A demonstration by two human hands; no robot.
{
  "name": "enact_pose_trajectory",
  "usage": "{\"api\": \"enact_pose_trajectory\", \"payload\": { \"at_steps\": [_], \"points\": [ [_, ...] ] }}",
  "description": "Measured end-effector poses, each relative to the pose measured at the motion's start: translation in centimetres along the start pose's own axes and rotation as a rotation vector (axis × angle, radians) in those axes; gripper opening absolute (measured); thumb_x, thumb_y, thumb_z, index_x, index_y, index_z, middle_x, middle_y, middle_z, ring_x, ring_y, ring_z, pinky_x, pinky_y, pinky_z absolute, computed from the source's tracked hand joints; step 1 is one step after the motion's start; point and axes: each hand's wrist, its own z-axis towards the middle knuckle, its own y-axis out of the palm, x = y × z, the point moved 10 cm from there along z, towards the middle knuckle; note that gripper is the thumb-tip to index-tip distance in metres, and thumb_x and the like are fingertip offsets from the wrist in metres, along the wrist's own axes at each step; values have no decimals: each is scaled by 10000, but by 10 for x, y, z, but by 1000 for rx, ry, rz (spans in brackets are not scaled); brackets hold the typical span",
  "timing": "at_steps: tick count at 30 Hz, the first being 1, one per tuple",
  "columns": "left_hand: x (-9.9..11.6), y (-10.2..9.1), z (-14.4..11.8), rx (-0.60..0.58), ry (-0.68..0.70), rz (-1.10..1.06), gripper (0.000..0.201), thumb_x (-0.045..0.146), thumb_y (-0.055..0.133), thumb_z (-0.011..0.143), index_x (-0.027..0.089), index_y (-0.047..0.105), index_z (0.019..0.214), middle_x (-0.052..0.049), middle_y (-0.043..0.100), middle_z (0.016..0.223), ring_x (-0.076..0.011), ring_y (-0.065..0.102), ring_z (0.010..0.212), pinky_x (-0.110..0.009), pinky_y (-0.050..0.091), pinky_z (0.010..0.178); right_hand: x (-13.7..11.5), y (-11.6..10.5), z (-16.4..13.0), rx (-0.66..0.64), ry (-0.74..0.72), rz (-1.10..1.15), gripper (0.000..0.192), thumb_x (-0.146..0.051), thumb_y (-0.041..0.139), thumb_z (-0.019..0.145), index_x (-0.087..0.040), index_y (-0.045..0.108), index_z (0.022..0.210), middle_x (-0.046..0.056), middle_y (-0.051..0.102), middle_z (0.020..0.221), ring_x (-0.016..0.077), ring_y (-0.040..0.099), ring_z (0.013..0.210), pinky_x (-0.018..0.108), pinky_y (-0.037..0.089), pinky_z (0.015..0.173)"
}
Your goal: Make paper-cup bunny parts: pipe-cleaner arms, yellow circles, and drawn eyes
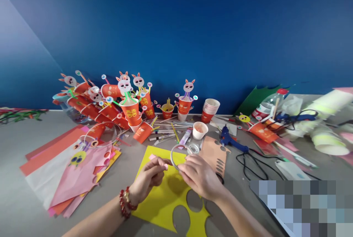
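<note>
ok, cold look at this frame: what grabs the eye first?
Front centre, the left hand and right hand pinch a pale ring over a yellow paper sheet with oval cut-outs. Behind, at the blue wall, a crowd of red paper-cup bunnies. A blue glue gun lies to the right.

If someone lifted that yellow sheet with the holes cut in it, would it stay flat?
The yellow sheet would probably droop: it looks thin, and oval cut-outs weaken its near edge. It is likely light and would slide easily on the smooth grey table.
</note>
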Motion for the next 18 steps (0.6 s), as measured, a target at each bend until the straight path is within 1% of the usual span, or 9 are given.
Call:
{"api": "enact_pose_trajectory", "payload": {
  "at_steps": [2,5,7,9,11,13,15,16,18],
  "points": [
    [1,2,0,-34,3,-80,156,259,691,827,153,579,802,34,582,782,18,197,394,-200,135,429,-9,6,1,-13,-50,-68,146,-131,509,945,-198,637,963,45,651,716,215,598,737,401,519,802],
    [4,4,1,-96,21,-148,114,234,662,839,159,576,827,-3,612,988,37,218,387,-188,153,422,-20,13,1,-36,-95,-105,173,-123,507,958,-201,660,933,17,644,668,186,584,676,415,528,899],
    [7,8,0,-152,50,-157,108,252,647,851,166,581,851,-3,608,962,34,207,375,-184,167,415,-28,15,0,-49,-120,-81,185,-117,511,966,-211,670,973,2,668,686,168,597,676,402,514,974],
    [12,10,-4,-187,104,-126,117,280,629,871,173,586,853,13,587,859,21,189,373,-183,177,413,-33,12,-1,-27,-150,-42,177,-141,533,968,-223,670,1043,4,712,759,166,633,731,386,504,1015],
    [23,10,-9,-166,205,5,137,287,620,891,173,597,821,14,554,789,-13,274,420,-183,221,436,-36,3,-5,43,-194,-9,177,-213,583,957,-237,658,1116,18,746,866,184,665,823,390,513,1016],
    [40,13,-19,-129,358,260,150,272,618,903,170,627,794,-26,571,798,-89,459,580,-208,341,530,-32,-13,-11,187,-189,-1,270,-252,629,928,-249,629,1198,46,748,966,222,672,912,423,540,968],
    [55,23,-30,-121,505,545,135,246,606,911,174,666,815,-78,615,829,-182,555,774,-272,423,670,-16,-30,-16,338,-69,12,388,-209,643,902,-245,582,1283,88,723,1035,261,664,969,452,561,900],
    [60,29,-35,-126,562,655,124,228,596,912,178,681,838,-95,632,840,-210,571,816,-299,435,711,-6,-35,-19,390,15,29,437,-182,636,895,-235,555,1322,113,703,1070,277,658,997,459,565,874],
    [63,37,-41,-141,621,794,120,178,577,907,188,695,883,-108,649,858,-223,590,803,-317,444,718,10,-36,-20,409,148,90,491,-156,612,899,-219,509,1375,149,660,1150,297,639,1064,459,566,865]
  ]
}}
